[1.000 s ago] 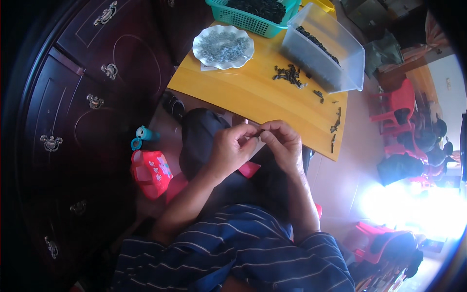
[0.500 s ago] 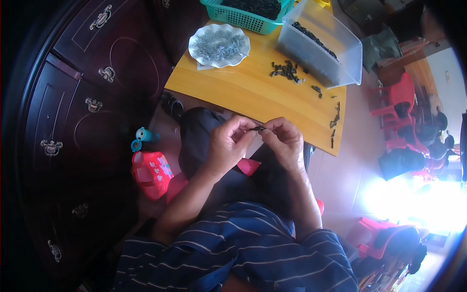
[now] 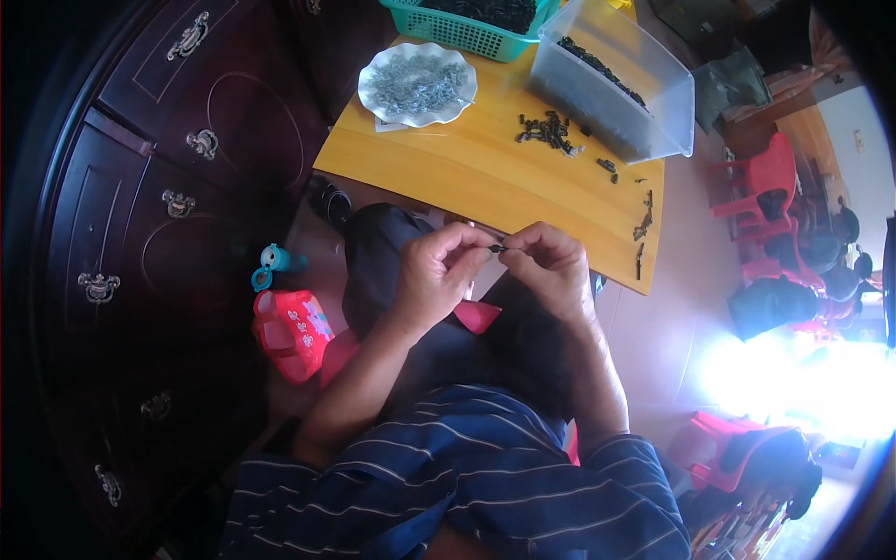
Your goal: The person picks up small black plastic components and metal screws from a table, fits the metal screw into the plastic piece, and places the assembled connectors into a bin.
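Note:
Over my lap, just off the table's near edge, both hands meet at a small black part [image 3: 497, 248]. My left hand [image 3: 437, 280] pinches its left end between thumb and forefinger. The right end is pinched in my right hand [image 3: 553, 271]. Fingertips cover much of the part, so its exact kind is hard to make out. On the wooden table [image 3: 448, 173] lies a loose pile of small black parts [image 3: 549, 133], with several more strung along the right edge. A white scalloped plate [image 3: 370, 101] holds many small clear or silvery pieces.
A green basket [image 3: 457, 42] and a clear plastic bin [image 3: 667, 112], both with black parts, stand at the table's far side. Dark drawers [image 3: 224, 131] line the left. A red bag [image 3: 294, 327] and a teal bottle [image 3: 280, 259] are by my left leg. Red chairs [image 3: 761, 182] stand right.
My right hand has shifted slightly and its wrist has turned outward. The black part stays pinched between both hands, showing a little more. The view has moved slightly.

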The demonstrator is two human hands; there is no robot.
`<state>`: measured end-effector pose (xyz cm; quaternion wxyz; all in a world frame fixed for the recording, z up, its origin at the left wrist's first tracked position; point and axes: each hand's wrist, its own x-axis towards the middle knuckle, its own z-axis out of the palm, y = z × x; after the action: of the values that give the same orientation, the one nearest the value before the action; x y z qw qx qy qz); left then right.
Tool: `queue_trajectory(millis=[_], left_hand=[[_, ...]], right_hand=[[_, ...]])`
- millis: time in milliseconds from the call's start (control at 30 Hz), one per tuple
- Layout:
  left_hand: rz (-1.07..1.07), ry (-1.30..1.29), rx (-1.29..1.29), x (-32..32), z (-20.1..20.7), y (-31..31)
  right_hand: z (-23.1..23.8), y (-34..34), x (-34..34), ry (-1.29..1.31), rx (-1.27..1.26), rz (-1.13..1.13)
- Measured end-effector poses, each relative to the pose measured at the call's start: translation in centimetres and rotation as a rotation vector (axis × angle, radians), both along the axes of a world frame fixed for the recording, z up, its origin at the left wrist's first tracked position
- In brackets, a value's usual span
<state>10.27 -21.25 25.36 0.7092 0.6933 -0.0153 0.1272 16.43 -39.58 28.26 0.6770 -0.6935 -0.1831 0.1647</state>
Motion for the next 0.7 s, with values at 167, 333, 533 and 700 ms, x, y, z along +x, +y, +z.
queue_trajectory(millis=[167,333,533,700], left_hand=[[0.006,-0.082,0.104,0.0,0.3,-0.2],[-0.012,-0.112,0.089,0.2,0.3,-0.4],[-0.056,0.005,0.084,0.1,0.3,0.0],[0.001,-0.141,0.172,0.3,0.9,-0.3]], right_hand=[[0.5,-0.8,0.7,0.234,0.022,0.075],[-0.5,-0.7,0.4,0.199,0.094,0.094],[-1.7,-0.9,0.0,0.258,0.119,0.061],[-1.4,-1.3,0.2,0.313,0.051,0.11]])
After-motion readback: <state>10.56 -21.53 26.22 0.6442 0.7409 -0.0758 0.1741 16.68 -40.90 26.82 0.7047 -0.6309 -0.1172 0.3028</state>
